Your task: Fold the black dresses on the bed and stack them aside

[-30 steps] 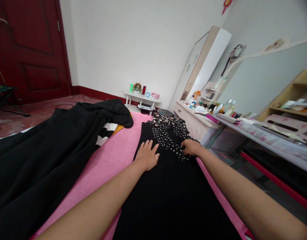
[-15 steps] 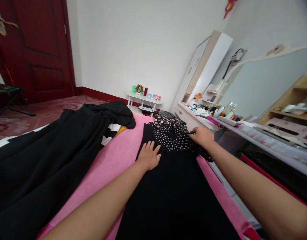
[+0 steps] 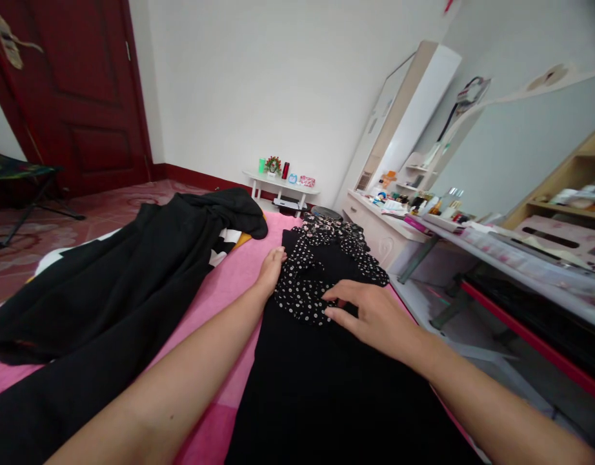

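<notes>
A black dress (image 3: 326, 387) with a white-dotted top part (image 3: 304, 284) lies flat on a pink cover (image 3: 220, 284) in front of me. My left hand (image 3: 271, 263) is at the left edge of the dotted top, fingers curled onto the fabric there. My right hand (image 3: 370, 314) rests lower on the dress with its fingers stretched out, fingertips touching a dotted piece that lies folded across the chest. Both forearms reach in from the bottom of the view.
A heap of black clothing (image 3: 133, 271) covers the left of the pink cover. A white dressing table (image 3: 375, 223) with small bottles and a mirror stands at the right. A low white side table (image 3: 282, 187) is by the far wall, a dark red door (image 3: 84, 97) at the left.
My left hand slid forward from the dress's middle to the dotted top's left edge. My right hand came back from the right sleeve, and dotted fabric now lies folded across the chest.
</notes>
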Demonstrator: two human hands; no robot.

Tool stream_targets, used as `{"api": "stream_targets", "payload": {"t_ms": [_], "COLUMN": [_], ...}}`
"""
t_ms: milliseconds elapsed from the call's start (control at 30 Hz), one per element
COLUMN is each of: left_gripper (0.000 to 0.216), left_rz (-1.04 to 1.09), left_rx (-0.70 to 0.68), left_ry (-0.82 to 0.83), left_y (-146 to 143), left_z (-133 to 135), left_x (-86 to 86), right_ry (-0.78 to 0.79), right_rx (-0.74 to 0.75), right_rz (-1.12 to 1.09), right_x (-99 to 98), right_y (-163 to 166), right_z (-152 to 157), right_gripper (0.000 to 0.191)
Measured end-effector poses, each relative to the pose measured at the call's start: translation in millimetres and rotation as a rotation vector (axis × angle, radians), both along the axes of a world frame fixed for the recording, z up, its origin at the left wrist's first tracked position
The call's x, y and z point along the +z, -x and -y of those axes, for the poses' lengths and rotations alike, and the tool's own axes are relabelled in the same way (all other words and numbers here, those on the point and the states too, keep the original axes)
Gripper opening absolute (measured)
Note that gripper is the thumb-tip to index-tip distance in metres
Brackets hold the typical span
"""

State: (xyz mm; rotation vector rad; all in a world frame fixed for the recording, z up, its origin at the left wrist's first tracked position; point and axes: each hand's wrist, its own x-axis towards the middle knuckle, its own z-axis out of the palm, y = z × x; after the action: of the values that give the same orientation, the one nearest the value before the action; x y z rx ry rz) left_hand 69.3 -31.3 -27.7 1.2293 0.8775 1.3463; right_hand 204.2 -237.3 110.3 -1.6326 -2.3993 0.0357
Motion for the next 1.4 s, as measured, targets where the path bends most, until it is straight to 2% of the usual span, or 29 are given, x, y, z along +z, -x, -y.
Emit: {"api": "stream_targets", "payload": {"t_ms": [67, 200, 333, 467, 500, 567, 667, 733, 767, 800, 900, 967, 1033, 1133, 1200, 1267, 1333, 1400], "left_gripper": [0.03, 0.024, 0.02, 0.018, 0.017, 0.017, 0.018, 0.019, 0.02, 0.021, 0.023, 0.023, 0.023, 0.024, 0.024, 0.025, 0.024, 0.024], "left_rz": [-0.005, -0.024, -0.055, -0.083, -0.086, -0.09, -0.096, -0.104, -0.108, -0.113, -0.129, -0.141, -0.154, -0.176, -0.195, -0.217, -0.241, -0.273], "left_rx": [0.009, 0.016, 0.01, -0.023, -0.032, -0.047, -0.059, -0.062, -0.063, -0.063, -0.069, -0.077, -0.078, -0.065, -0.054, -0.048, -0.045, -0.037], "left_ry": [-0.022, -0.048, -0.062, -0.082, -0.086, -0.096, -0.114, -0.125, -0.131, -0.137, -0.16, -0.177, -0.193, -0.209, -0.216, -0.22, -0.221, -0.22], "left_y": [-1.1, -2.9, -1.7, -1.0, -1.2, -2.4, -5.1, -7.0, -7.8, -8.4, -9.1, -8.7, -8.0, -6.8, -6.2, -6.0, -6.0, -6.2], "left_z": [0.9, 0.0, -0.6, 1.8, 2.0, 1.2, -2.8, -6.0, -7.3, -8.4, -9.3, -8.5, -7.3, -5.7, -4.8, -3.9, -2.7, -1.1], "left_x": [-0.2, -1.7, -2.1, -0.5, -0.7, -2.5, -8.2, -12.6, -14.6, -16.1, -18.3, -18.0, -17.0, -15.4, -14.4, -13.5, -12.3, -10.9], "right_ry": [0.009, 0.025, 0.065, 0.112, 0.128, 0.097, -0.204, -0.395, -0.414, -0.367, -0.051, 0.068, 0.079, 0.073, 0.138, 0.284, 0.468, 0.6], "right_rx": [-0.114, -0.27, -0.306, -0.394, -0.391, -0.333, -0.245, -0.156, -0.062, 0.057, 0.4, 0.456, 0.36, 0.027, -0.215, -0.372, -0.41, -0.36], "right_rz": [-0.117, -0.367, -0.556, -0.674, -0.71, -0.757, -0.68, -0.583, -0.532, -0.465, -0.222, -0.164, -0.242, -0.456, -0.641, -0.854, -1.009, -1.043], "right_x": [-19.7, -56.8, -84.4, -96.0, -94.7, -85.5, -58.3, -37.5, -28.2, -20.3, -7.7, -10.2, -21.0, -46.5, -63.0, -74.2, -78.5, -76.8], "right_y": [-22.4, -53.6, -54.7, -43.4, -40.5, -34.0, -18.9, -2.7, 7.0, 17.4, 45.4, 54.5, 52.8, 37.1, 26.7, 21.8, 23.2, 29.0], "right_z": [-3.1, -19.6, -35.4, -47.4, -48.7, -46.9, -28.4, -5.2, 8.6, 22.7, 58.0, 66.9, 60.7, 31.2, 9.2, -6.9, -14.7, -15.9], "right_gripper": [0.02, 0.037, 0.039, 0.065, 0.065, 0.046, 0.014, 0.014, 0.017, 0.021, 0.026, 0.021, 0.016, 0.016, 0.026, 0.041, 0.044, 0.035]}}
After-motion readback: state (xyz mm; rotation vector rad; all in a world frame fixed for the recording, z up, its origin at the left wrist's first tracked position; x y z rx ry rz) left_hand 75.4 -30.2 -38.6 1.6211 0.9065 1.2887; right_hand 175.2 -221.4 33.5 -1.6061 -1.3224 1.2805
